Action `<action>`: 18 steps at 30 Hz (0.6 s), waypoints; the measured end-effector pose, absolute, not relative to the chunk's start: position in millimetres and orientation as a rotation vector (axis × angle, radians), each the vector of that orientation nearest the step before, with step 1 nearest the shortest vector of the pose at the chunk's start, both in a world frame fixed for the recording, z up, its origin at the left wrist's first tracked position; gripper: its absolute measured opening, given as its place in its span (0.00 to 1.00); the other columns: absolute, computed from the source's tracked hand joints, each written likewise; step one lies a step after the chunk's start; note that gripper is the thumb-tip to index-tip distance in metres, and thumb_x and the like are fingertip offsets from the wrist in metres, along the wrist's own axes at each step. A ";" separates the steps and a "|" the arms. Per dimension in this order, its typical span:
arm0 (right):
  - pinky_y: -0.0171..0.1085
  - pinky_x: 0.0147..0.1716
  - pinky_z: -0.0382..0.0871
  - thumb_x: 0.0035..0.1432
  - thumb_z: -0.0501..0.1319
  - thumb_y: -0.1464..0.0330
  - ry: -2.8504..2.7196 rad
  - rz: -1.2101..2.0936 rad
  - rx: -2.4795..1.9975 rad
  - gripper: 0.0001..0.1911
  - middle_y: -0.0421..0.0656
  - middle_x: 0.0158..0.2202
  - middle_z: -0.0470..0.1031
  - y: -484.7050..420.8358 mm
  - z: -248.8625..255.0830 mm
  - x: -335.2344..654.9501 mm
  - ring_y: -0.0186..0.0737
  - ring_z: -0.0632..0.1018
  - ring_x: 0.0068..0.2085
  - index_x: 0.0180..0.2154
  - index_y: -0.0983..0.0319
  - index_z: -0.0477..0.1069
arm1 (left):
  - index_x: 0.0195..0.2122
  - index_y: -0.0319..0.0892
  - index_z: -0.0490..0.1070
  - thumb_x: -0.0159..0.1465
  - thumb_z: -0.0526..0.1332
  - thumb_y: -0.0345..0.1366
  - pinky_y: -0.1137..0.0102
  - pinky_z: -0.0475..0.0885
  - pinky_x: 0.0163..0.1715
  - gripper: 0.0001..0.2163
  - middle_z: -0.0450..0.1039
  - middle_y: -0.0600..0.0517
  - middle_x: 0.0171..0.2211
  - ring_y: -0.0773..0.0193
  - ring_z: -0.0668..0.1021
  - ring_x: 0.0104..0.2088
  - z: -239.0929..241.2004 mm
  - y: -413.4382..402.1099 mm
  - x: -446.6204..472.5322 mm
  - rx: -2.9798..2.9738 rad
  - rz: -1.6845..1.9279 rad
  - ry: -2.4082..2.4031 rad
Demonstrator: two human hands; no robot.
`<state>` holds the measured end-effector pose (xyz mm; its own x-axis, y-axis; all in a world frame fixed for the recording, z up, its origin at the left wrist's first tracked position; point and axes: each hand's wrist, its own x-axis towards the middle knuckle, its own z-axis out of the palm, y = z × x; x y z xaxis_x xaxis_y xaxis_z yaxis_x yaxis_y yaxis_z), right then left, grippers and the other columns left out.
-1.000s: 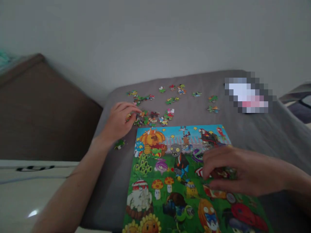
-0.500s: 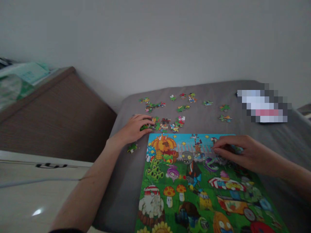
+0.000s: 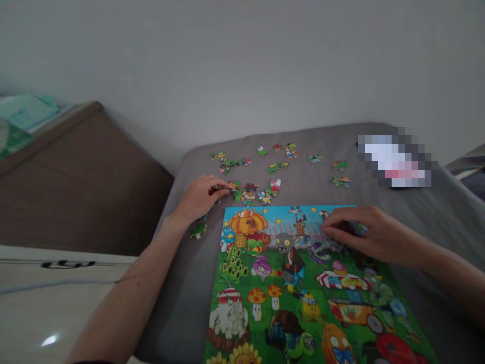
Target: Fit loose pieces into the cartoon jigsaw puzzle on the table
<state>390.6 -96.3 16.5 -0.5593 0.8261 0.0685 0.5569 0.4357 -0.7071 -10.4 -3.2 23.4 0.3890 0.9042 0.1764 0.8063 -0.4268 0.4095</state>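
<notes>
A picture puzzle (image 3: 265, 303) with cartoon plants and zombies lies flat on the grey cloth surface. Beyond its upper left corner, my left hand (image 3: 202, 197) pinches a dark-looking puzzle piece (image 3: 216, 190) between thumb and fingers. More loose pieces (image 3: 248, 194) lie right beside those fingertips, and a green piece (image 3: 198, 231) rests below the wrist. Over the puzzle's upper right part is my right hand (image 3: 367, 232), thumb and forefinger pressed together near the printed fence. Whatever is in this pinch, if anything, is hidden.
Several loose pieces (image 3: 278, 167) are scattered toward the wall. A blurred-out object (image 3: 396, 161) lies at the right on the grey cloth (image 3: 303, 194). To the left stand a brown cabinet side (image 3: 83, 182) and a pale drawer front (image 3: 56, 303) with a dark handle.
The view has shifted slightly, moving the scene left. My left fingers have drawn together around a piece and pulled back a little from the others. My right hand stays over the same spot.
</notes>
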 end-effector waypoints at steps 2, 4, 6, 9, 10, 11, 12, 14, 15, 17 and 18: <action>0.35 0.28 0.69 0.70 0.59 0.58 -2.279 0.912 -1.158 0.15 0.41 0.29 0.80 -96.5 18.2 388.8 0.36 0.77 0.28 0.37 0.59 0.79 | 0.40 0.46 0.81 0.70 0.63 0.45 0.63 0.72 0.43 0.11 0.82 0.50 0.41 0.57 0.79 0.41 25.0 -3.7 -9.1 2.341 0.620 1.561; 0.35 0.27 0.69 0.70 0.59 0.59 -2.249 0.903 -1.149 0.14 0.41 0.28 0.79 -97.4 20.2 385.9 0.35 0.76 0.27 0.37 0.59 0.79 | 0.42 0.45 0.81 0.70 0.62 0.47 0.65 0.72 0.38 0.12 0.82 0.49 0.38 0.59 0.78 0.36 27.7 -8.2 -2.6 2.278 0.701 1.603; 0.34 0.27 0.69 0.70 0.60 0.59 -2.196 0.874 -1.136 0.13 0.41 0.28 0.78 -100.0 22.8 381.1 0.35 0.75 0.27 0.38 0.59 0.79 | 0.45 0.43 0.80 0.71 0.60 0.48 0.67 0.71 0.32 0.15 0.82 0.49 0.36 0.62 0.77 0.31 30.7 -18.5 11.3 2.220 0.768 1.608; 0.33 0.26 0.69 0.69 0.62 0.60 -2.112 0.872 -1.104 0.12 0.41 0.29 0.78 -106.9 26.5 369.8 0.34 0.75 0.26 0.44 0.60 0.78 | 0.46 0.44 0.80 0.72 0.59 0.50 0.69 0.73 0.31 0.16 0.84 0.50 0.39 0.64 0.79 0.31 32.7 -41.0 41.4 2.197 0.768 1.506; 0.33 0.26 0.70 0.69 0.62 0.60 -2.093 0.883 -1.082 0.12 0.41 0.30 0.79 -109.7 27.1 365.7 0.34 0.76 0.27 0.46 0.60 0.78 | 0.44 0.45 0.81 0.70 0.61 0.50 0.69 0.74 0.33 0.15 0.84 0.50 0.40 0.63 0.80 0.33 32.3 -47.7 50.7 2.207 0.738 1.455; 0.33 0.28 0.71 0.69 0.62 0.61 -2.084 0.892 -1.054 0.13 0.42 0.32 0.80 -112.4 27.2 361.8 0.34 0.77 0.29 0.48 0.61 0.77 | 0.43 0.47 0.81 0.69 0.62 0.50 0.69 0.75 0.35 0.14 0.84 0.52 0.41 0.63 0.81 0.35 31.5 -52.6 58.2 2.218 0.706 1.413; 0.33 0.30 0.72 0.69 0.62 0.62 -2.082 0.895 -1.026 0.12 0.42 0.34 0.80 -114.7 27.1 358.6 0.35 0.79 0.31 0.49 0.61 0.77 | 0.43 0.48 0.82 0.69 0.63 0.49 0.69 0.75 0.36 0.13 0.84 0.53 0.42 0.62 0.82 0.37 30.3 -55.1 62.8 2.229 0.671 1.387; 0.33 0.32 0.73 0.70 0.61 0.64 -2.101 0.868 -0.978 0.11 0.43 0.36 0.81 -117.3 26.2 354.9 0.35 0.80 0.34 0.49 0.61 0.77 | 0.44 0.49 0.82 0.69 0.63 0.47 0.67 0.76 0.38 0.12 0.85 0.53 0.41 0.62 0.82 0.37 28.1 -51.9 62.5 2.240 0.615 1.391; 0.33 0.32 0.72 0.70 0.61 0.65 -2.120 0.845 -0.955 0.11 0.43 0.36 0.81 -117.5 25.7 354.4 0.35 0.80 0.35 0.49 0.61 0.78 | 0.45 0.49 0.82 0.69 0.62 0.47 0.66 0.76 0.38 0.12 0.85 0.53 0.41 0.61 0.82 0.36 27.3 -46.7 57.8 2.245 0.591 1.416; 0.33 0.33 0.72 0.70 0.60 0.68 -2.162 0.798 -0.911 0.10 0.43 0.36 0.81 -115.7 25.5 355.5 0.34 0.79 0.35 0.48 0.62 0.78 | 0.45 0.47 0.82 0.70 0.60 0.45 0.63 0.76 0.40 0.13 0.85 0.51 0.40 0.58 0.83 0.37 27.1 -32.3 43.0 2.259 0.555 1.483; 0.33 0.34 0.72 0.70 0.59 0.69 -2.177 0.778 -0.894 0.10 0.43 0.37 0.81 -114.3 25.8 356.6 0.34 0.79 0.34 0.47 0.62 0.78 | 0.45 0.46 0.82 0.70 0.59 0.44 0.61 0.76 0.42 0.13 0.85 0.49 0.41 0.56 0.83 0.38 27.4 -24.4 34.9 2.271 0.541 1.519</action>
